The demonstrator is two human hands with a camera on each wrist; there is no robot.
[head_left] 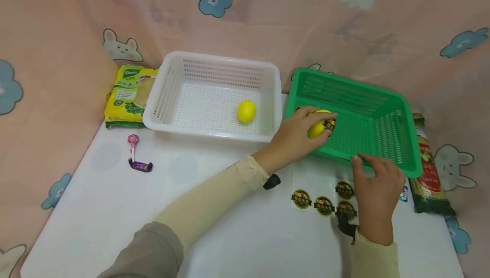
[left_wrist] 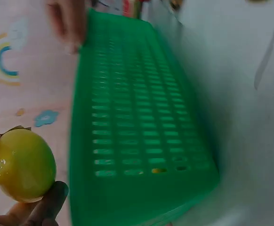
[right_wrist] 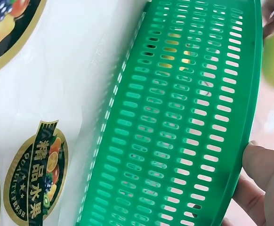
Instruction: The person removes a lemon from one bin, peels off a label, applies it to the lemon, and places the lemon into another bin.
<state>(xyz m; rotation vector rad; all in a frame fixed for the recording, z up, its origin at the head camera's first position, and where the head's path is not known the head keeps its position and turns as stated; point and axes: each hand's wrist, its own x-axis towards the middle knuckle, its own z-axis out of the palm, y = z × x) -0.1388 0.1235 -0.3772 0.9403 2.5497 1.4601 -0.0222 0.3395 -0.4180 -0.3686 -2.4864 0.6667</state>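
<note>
My left hand [head_left: 292,135] holds a yellow lemon [head_left: 317,130] between thumb and fingers, over the near-left side of the green basket [head_left: 394,167]. A black-and-gold sticker [head_left: 329,124] is on this lemon in the head view. In the left wrist view the lemon [left_wrist: 24,165] is up beside the basket's rim. At the basket's near rim, my right hand [head_left: 380,188] pinches the edge with thumb and fingers. Something yellow [right_wrist: 167,56] shows through the slots of the basket wall in the right wrist view, mostly hidden.
Left of the green basket stands a white basket [head_left: 212,134] with a lemon [head_left: 246,111] inside. A sheet of round fruit stickers [head_left: 301,199] lies in front. A yellow Knorr packet [head_left: 130,95], a lollipop [head_left: 133,140], a purple-wrapped candy [head_left: 141,166] and a red-labelled packet [head_left: 428,171] lie around.
</note>
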